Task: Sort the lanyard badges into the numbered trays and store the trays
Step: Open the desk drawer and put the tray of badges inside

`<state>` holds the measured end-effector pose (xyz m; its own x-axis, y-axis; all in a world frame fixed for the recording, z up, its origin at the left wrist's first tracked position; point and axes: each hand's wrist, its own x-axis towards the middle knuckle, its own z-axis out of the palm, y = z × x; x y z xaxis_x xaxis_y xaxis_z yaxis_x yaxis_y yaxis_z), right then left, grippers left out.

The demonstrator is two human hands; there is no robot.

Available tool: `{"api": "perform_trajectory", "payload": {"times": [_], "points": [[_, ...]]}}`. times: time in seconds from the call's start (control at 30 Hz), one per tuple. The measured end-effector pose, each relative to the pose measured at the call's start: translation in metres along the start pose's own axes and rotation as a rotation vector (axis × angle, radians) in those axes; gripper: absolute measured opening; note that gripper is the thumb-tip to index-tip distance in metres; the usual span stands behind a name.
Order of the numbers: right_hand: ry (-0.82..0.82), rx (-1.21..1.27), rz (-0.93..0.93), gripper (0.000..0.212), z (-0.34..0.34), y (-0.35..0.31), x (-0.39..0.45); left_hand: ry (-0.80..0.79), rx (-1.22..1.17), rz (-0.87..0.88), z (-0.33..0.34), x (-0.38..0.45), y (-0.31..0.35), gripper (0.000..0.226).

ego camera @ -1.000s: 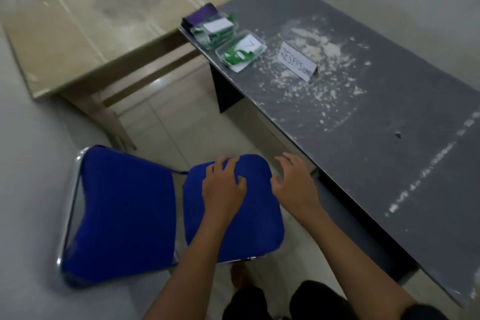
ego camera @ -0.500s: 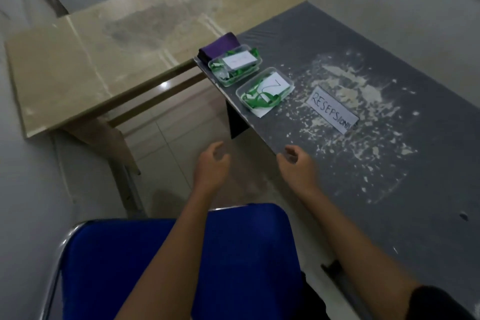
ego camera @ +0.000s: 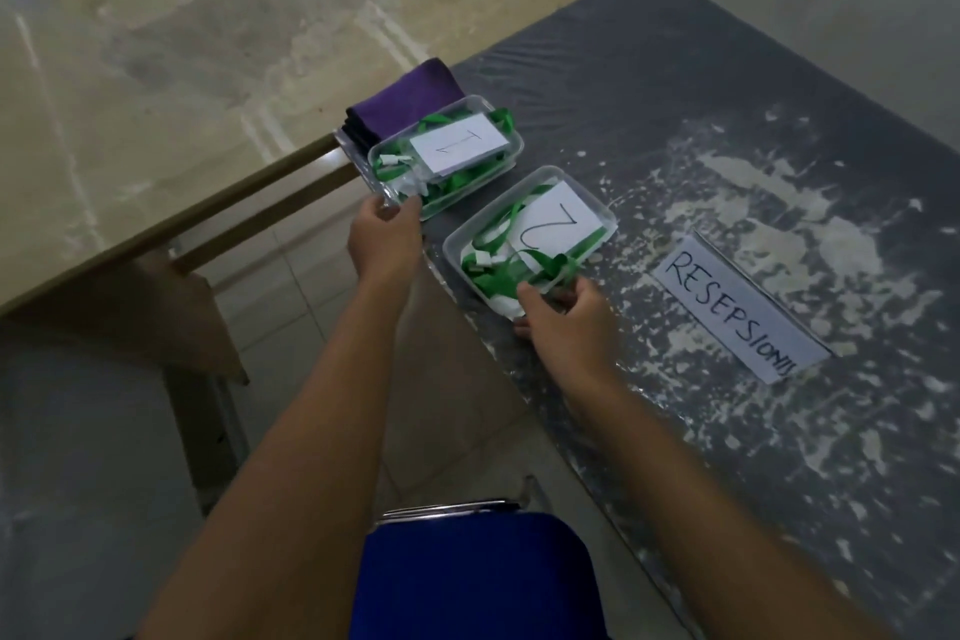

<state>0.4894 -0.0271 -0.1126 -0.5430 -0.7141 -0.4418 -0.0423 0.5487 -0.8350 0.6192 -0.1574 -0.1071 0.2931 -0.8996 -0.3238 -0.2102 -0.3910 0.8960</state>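
Two clear plastic trays full of green lanyard badges stand on the dark grey table point(ego camera: 727, 120). The farther tray point(ego camera: 511, 140) carries a paper marked 1; the nearer tray point(ego camera: 605, 216) carries a paper marked 2. My left hand point(ego camera: 384, 239) grips the near left corner of tray 1, fingers curled over its rim. My right hand point(ego camera: 569, 322) grips the near corner of tray 2, fingers over the rim among the green straps point(ego camera: 493, 276).
A folded purple cloth point(ego camera: 410, 101) lies behind tray 1. A paper sign reading RESEPSIONIS point(ego camera: 737, 307) sits right of tray 2. White flaky patches cover the table. A beige table point(ego camera: 182, 42) adjoins at left. A blue chair point(ego camera: 478, 577) stands below my arms.
Both hands left the blue chair, reached forward to the table and took hold of the two trays. The view moved closer to the trays.
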Motion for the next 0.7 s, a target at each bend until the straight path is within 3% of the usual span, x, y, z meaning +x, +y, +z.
{"api": "perform_trajectory", "payload": {"times": [0.07, 0.33, 0.5, 0.7], "points": [[0.038, -0.021, -0.012, 0.07, 0.005, 0.003, 0.005, 0.028, 0.032, 0.004, 0.008, 0.009, 0.003, 0.039], [0.143, -0.079, -0.057, 0.013, 0.004, -0.005, 0.007, 0.121, 0.219, -0.01, 0.009, 0.024, 0.01, 0.011], [0.152, -0.165, -0.106, 0.01, -0.01, -0.005, -0.01, 0.155, 0.249, -0.022, -0.002, 0.0, 0.008, 0.008], [0.145, -0.171, -0.038, 0.005, -0.045, 0.011, -0.065, 0.153, 0.225, -0.043, -0.025, -0.079, 0.001, 0.013]]}}
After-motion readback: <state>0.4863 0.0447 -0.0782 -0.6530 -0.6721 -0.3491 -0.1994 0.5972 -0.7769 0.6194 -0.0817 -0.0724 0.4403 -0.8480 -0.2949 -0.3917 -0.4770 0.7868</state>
